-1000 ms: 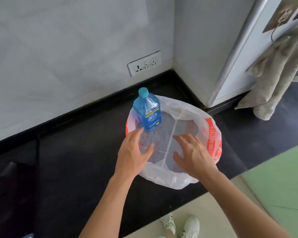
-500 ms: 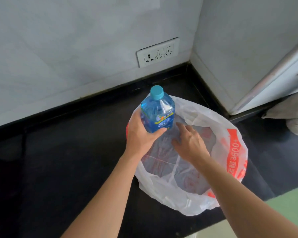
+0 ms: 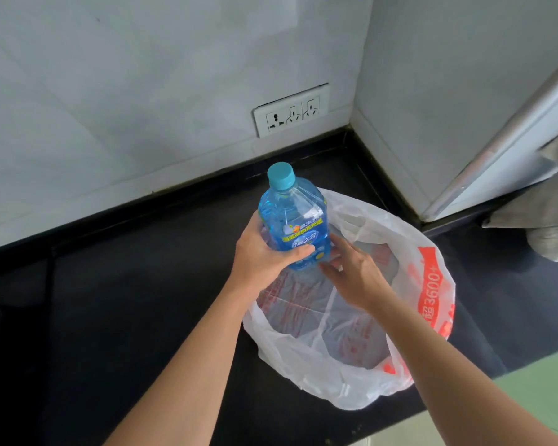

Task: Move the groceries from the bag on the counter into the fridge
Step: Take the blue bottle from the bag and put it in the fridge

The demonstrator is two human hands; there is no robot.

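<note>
Left hand [image 3: 261, 255] clamps the blue bottle [image 3: 292, 217] at mid-frame; right hand [image 3: 356, 273], fingers straight, hovers beside it. A one-handed grip could slip, or the bottle could snag the bag [image 3: 400, 365].

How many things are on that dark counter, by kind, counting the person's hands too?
blue bottle: 1
white plastic bag: 1
hands: 2, the left hand gripping the bottle, the right hand beside it
Total: 4

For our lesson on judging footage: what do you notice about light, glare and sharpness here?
Head view: soft, even light, no hard shadows; the translucent white plastic bag shows faint sheen; the blue plastic bottle in the left hand is sharp; the black counter loses detail at left.
</note>
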